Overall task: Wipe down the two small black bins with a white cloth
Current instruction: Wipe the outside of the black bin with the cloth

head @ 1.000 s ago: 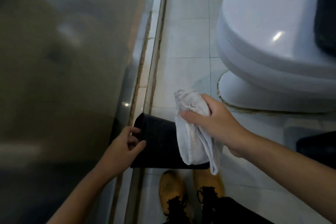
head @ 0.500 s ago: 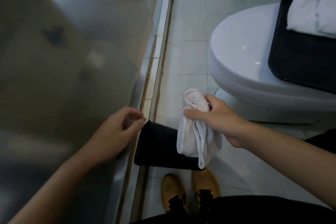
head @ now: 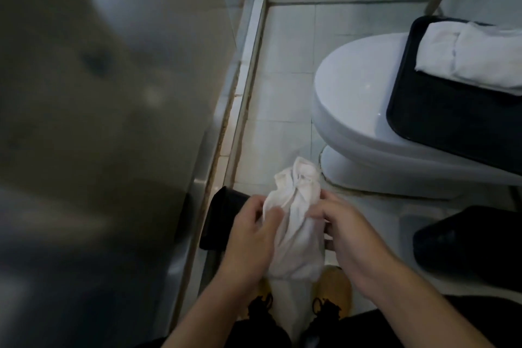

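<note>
Hands: our left hand (head: 248, 237) and right hand (head: 350, 237) clench the white cloth (head: 293, 220) | risk: bunched cloth skips patches of the black bin (head: 223, 217).

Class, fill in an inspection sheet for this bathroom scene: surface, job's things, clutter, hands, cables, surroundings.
Surface: pale tiled floor, grimy along the shower track.
Job's things: white cloth bunched in both hands; one black bin on the floor beside the glass, partly hidden; dark object at right, unclear whether it is the second bin.
Clutter: black tray with folded towels on the toilet lid.
Hands: left hand and right hand grip the cloth.
Cables: nothing seen.
Surroundings: glass shower panel; tan shoes.
</note>
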Demonstrator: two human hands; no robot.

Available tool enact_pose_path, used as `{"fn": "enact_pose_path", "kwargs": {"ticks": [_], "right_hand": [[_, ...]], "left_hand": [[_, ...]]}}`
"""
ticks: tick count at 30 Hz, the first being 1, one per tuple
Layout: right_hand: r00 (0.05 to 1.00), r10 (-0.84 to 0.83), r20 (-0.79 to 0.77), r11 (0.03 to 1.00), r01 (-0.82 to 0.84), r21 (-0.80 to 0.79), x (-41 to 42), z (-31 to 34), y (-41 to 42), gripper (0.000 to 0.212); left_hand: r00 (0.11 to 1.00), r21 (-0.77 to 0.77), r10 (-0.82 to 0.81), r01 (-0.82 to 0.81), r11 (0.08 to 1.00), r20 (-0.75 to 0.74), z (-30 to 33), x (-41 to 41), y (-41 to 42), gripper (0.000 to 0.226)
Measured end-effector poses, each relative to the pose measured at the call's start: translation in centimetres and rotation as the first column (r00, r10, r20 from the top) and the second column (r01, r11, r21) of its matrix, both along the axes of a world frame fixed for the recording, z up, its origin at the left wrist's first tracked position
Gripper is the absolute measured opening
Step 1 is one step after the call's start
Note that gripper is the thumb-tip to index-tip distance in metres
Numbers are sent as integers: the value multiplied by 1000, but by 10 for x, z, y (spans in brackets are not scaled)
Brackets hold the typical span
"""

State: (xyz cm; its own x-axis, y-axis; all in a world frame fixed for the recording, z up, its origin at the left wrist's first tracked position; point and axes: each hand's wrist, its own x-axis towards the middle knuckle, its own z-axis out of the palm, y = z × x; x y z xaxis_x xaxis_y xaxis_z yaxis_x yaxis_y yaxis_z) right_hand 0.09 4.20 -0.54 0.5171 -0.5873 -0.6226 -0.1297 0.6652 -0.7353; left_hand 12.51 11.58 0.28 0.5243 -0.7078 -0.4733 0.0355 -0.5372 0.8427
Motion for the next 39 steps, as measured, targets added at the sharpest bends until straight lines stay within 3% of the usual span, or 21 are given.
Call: {"fn": "enact_pose_path", "kwargs": {"ticks": [2, 6, 10, 13, 15, 19, 23, 26, 28, 30, 31, 33, 35, 37, 39], "right_hand": [[999, -6, -47, 999, 4, -33, 3, -3, -7, 50], [975, -42, -220, 989, 9, -150, 19, -6, -26, 64], [965, -16, -262, 958, -60, -281, 26, -8, -28, 44], [977, 156, -143, 968, -180, -175, 27, -6, -22, 79], [963, 251, -95, 945, -265, -193, 25, -5, -21, 77], [984, 137, -113, 963, -159, -217, 7, -8, -43, 28], [969, -63, -238, 979, 13, -205, -7, -11, -65, 33], [904, 8, -427, 969, -113, -221, -11, -13, -69, 23], [823, 139, -551, 929, -301, -215, -10, -17, -68, 21], [716, 216, -664, 838, -485, -250, -7, -16, -64, 40], [713, 212, -668, 796, -523, -306, -6, -12, -62, 57], [810, 274, -517, 714, -532, -455, -2, -2, -58, 93], [857, 424, -294, 700, -515, -494, 4, 7, -54, 110], [833, 520, -187, 700, -541, -465, 6, 8, -50, 103], [793, 591, -146, 686, -590, -426, 5, 8, -50, 74]], "left_hand": [[1000, -1, 17, -17, 1000, -5, -1, 5, -3, 11], [969, 11, 174, -175, 985, -176, -5, 17, -9, 14], [881, -14, 277, -305, 952, -383, -5, 25, -17, 21], [848, -83, 173, -246, 966, -500, 0, 22, -17, 27], [855, -96, 141, -216, 972, -498, 1, 18, -16, 30], [867, -114, 263, -339, 934, -424, 3, 30, -16, 31], [875, -248, 335, -431, 868, -349, 20, 60, -12, 29], [912, -357, 259, -369, 858, -319, 36, 71, -11, 28], [937, -400, 173, -290, 869, -302, 41, 72, -10, 29], [955, -433, 90, -211, 876, -283, 43, 72, -10, 31], [960, -445, 46, -170, 879, -276, 43, 71, -10, 31], [964, -464, -69, -60, 884, -257, 42, 69, -10, 28], [949, -473, -195, 56, 879, -249, 40, 66, -9, 27], [919, -470, -278, 121, 874, -280, 41, 64, -8, 25], [899, -465, -292, 116, 878, -327, 44, 65, -8, 22]]}}
